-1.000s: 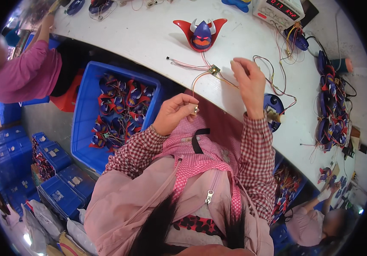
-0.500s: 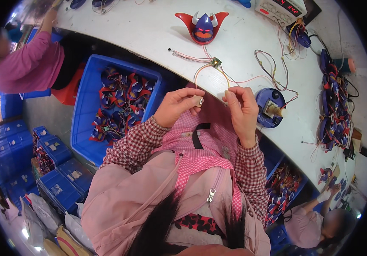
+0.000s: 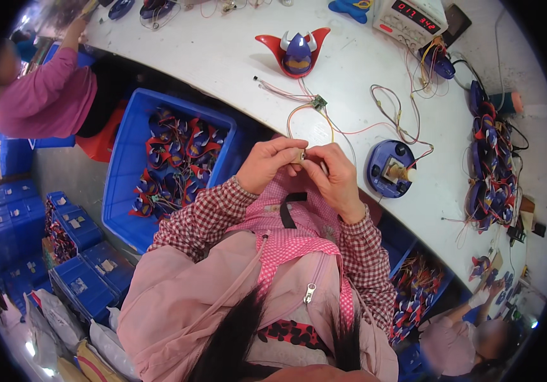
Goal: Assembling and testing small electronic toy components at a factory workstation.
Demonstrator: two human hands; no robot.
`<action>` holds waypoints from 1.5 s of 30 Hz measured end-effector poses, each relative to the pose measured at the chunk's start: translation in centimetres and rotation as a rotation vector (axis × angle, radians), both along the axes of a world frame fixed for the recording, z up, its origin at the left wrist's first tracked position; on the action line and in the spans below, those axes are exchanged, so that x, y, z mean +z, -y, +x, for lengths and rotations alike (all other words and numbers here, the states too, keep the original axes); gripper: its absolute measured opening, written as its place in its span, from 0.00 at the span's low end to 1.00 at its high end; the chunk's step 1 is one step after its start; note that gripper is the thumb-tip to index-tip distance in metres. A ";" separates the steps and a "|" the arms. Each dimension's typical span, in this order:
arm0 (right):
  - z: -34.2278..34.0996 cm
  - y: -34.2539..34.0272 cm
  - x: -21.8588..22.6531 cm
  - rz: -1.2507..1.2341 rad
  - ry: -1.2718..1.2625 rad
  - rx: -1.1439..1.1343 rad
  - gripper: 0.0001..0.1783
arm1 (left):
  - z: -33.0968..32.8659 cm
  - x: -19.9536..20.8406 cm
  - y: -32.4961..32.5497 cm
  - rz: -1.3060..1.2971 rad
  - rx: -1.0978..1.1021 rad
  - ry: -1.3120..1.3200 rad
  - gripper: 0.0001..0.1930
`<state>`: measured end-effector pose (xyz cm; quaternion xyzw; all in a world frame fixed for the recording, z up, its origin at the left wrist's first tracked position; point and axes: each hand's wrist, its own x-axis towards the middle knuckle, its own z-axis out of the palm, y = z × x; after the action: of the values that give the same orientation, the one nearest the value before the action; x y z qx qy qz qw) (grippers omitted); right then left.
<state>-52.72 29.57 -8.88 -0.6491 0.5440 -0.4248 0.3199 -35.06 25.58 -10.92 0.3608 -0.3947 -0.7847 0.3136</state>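
Above the lap, just off the near edge of the long white table (image 3: 222, 60), the left hand (image 3: 261, 168) pinches a small tan block-shaped part (image 3: 301, 155) between the thumb and the forefinger. The right hand (image 3: 338, 181) meets it from the other side, its thumb and fingers curled close together; whether these fingertips press the part itself or a wire end, I cannot tell. Such a part looks very light and stiff, and being so small it could slip easily from the fingers; I would take it by its 2 flat sides and not pull on any wire. Thin coloured wires (image 3: 333, 130) curve from near the hands up to a small green circuit board (image 3: 319, 102), which lies flat on the table. The wires seem soft and flexible, and their joints at the board are probably the most fragile place. To the right of the hands rests a round purple plastic housing (image 3: 389, 169); to their left, below the table, a deep blue plastic bin (image 3: 126, 172) contains many toy pieces. Farther off, beyond the board, stands 1 glossy purple toy head with grey horns and a red collar (image 3: 297, 57), and behind, a white box-shaped instrument with red digits (image 3: 408, 20).
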 end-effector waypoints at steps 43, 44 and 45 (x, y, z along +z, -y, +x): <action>-2.9 1.8 -0.4 -0.329 -0.458 0.015 0.11 | -2.5 4.9 2.4 -0.890 -0.105 0.796 0.17; -3.0 1.2 0.1 -0.350 -0.443 -0.012 0.12 | -3.1 4.6 2.8 -0.972 -0.022 0.716 0.17; -2.8 0.6 0.7 -0.374 -0.422 -0.025 0.12 | -3.5 4.4 3.0 -1.044 0.073 0.643 0.17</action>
<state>-55.56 28.97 -8.18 -0.7641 0.5187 -0.3773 0.0691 -38.53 22.55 -6.53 0.3915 -0.7892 -0.3281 0.3409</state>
